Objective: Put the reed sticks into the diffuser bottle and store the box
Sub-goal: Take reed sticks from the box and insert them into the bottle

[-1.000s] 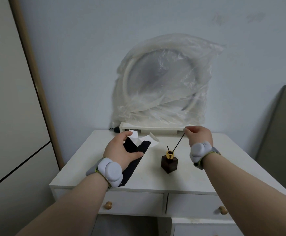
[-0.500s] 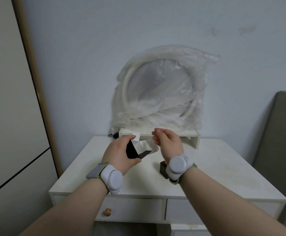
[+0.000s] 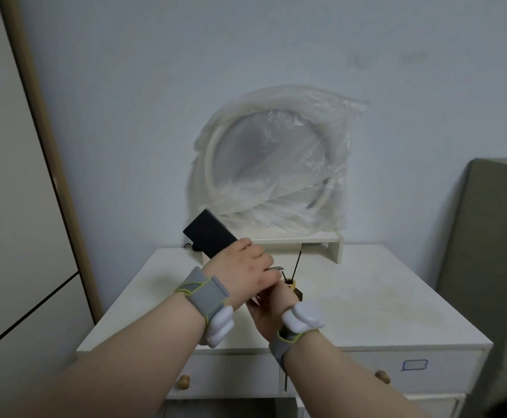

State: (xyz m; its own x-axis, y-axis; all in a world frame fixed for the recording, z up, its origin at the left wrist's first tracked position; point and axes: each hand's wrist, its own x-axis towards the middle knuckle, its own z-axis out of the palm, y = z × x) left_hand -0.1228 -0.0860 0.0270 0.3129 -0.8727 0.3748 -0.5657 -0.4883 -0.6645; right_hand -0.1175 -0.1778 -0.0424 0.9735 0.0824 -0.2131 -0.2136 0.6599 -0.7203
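Black box (image 3: pixel 211 236) raised above worktop (image 3: pixel 367 297), left hand (image 3: pixel 243 274) grip closed round its lower end. Right hand (image 3: pixel 272 309) beneath at box end, grip unclear. Light, stiff card; hold by edges. Reed sticks (image 3: pixel 297 262) already in diffuser bottle (image 3: pixel 294 289): thin, snappable, tippy.

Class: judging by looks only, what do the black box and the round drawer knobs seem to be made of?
Black box: probably matte cardboard, since it looks thin, flat and unglossy, held in the left hand. Drawer knobs: likely light varnished wood, going by the warm tan colour and slight sheen.
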